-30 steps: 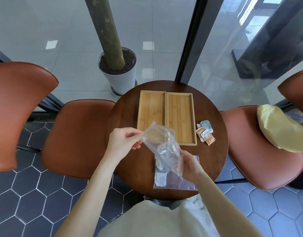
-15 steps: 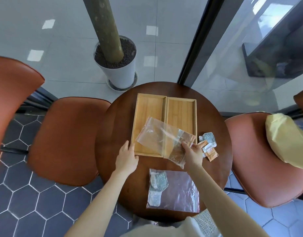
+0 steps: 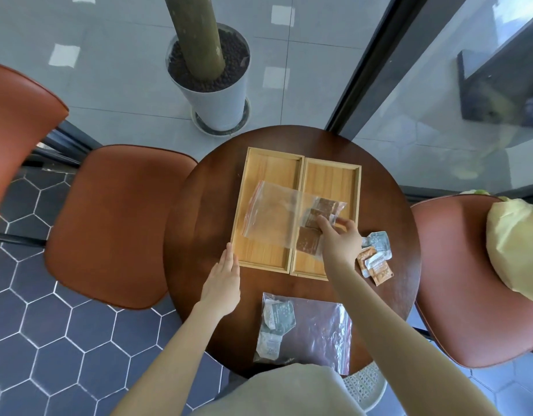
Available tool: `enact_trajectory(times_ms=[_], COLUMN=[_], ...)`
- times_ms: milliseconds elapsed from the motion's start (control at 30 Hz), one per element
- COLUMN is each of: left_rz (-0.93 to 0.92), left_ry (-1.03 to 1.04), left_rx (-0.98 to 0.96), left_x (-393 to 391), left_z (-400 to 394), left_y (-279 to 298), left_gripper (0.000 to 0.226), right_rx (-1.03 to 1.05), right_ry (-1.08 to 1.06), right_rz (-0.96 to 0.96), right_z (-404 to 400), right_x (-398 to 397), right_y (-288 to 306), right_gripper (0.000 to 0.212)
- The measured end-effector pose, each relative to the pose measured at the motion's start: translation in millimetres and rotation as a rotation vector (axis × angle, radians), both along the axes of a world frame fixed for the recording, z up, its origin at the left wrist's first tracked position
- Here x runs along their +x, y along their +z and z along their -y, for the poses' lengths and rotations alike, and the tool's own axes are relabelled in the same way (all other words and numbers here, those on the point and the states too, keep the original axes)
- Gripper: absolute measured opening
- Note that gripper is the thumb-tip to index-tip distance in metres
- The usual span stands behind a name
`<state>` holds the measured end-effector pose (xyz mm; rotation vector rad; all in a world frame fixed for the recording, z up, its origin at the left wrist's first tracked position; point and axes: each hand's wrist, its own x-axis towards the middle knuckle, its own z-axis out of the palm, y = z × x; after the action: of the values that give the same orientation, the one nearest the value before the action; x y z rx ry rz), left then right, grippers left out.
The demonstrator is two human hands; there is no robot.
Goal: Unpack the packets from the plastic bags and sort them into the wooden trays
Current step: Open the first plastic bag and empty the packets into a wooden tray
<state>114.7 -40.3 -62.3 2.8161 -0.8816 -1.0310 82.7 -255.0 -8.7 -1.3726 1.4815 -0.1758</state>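
Two wooden trays lie side by side on the round table: the left tray (image 3: 266,166) and the right tray (image 3: 334,178). A clear zip bag (image 3: 274,217) with brown packets (image 3: 308,244) inside hangs over both trays. My right hand (image 3: 339,238) pinches its right end above the right tray. My left hand (image 3: 224,280) lies flat on the table by the left tray's near-left corner, fingers together, holding nothing. A second zip bag (image 3: 316,328) with grey packets (image 3: 277,318) lies at the near edge. Loose orange and grey packets (image 3: 375,259) lie right of the trays.
The dark round table (image 3: 205,205) stands between brown chairs, one on the left (image 3: 109,223) and one on the right (image 3: 469,283) bearing a yellow cushion (image 3: 517,250). A white plant pot (image 3: 214,85) stands beyond the table, next to a glass wall.
My left hand has let go of the bag and come down onto the table. My right hand has carried the bag forward over the trays. The second bag stays at the near edge.
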Motion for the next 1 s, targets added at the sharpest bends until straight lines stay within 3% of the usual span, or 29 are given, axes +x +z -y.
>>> enact_trajectory(times_ms=[267,467,633,867,1000], left_rz=[0.022,-0.013,-0.028,-0.056,-0.072], left_ry=[-0.041,-0.051,-0.044,-0.047,-0.052], left_rx=[-0.028,-0.032,-0.017,0.043,0.085], left_x=[2.5,1.1,1.5,4.1,5.7], left_z=[-0.6,-4.2,-2.6,0.1,1.2], left_y=[2.0,4.0,6.1,6.1,5.4], left_gripper=[0.063,0.062,0.059,0.058,0.058], right_rx=[-0.053,0.02,0.049,-0.248,-0.49], right_ry=[0.053,0.09,0.31,0.65,0.712], right_rz=[0.054,0.156,0.201,0.234,0.24], right_z=[-2.8,-5.5,-7.1,-4.8,-1.8], right_x=[7.6,17.6,28.8,41.5,49.1], right_y=[6.6,17.1,25.9,45.1,55.3], right_gripper=[0.028,0.01,0.005,0.015,0.019])
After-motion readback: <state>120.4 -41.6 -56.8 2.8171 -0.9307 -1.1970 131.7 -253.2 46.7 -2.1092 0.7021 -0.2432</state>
